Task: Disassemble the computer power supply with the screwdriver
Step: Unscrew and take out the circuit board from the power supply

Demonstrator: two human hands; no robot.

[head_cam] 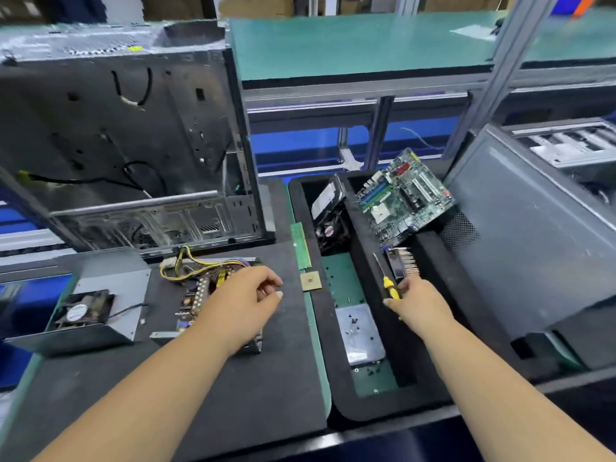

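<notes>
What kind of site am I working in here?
Most likely an electronics teardown or recycling workbench: an emptied computer case stands on the bench, a loose motherboard sits in a bin, and an opened power supply lies on the mat.

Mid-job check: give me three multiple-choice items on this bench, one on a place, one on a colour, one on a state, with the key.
1. The gold CPU chip lies:
A. just below the green RAM stick
B. on the motherboard
C. inside the tower case

2. The screwdriver handle is:
A. blue
B. yellow and black
C. white

3. The power supply is:
A. sealed
B. inside the case
C. open, its cover set aside

Key: 1 A, chip sits at the stick's near end. 2 B, colours show above the right hand. 3 C, circuit board lies exposed under the left hand.
</notes>
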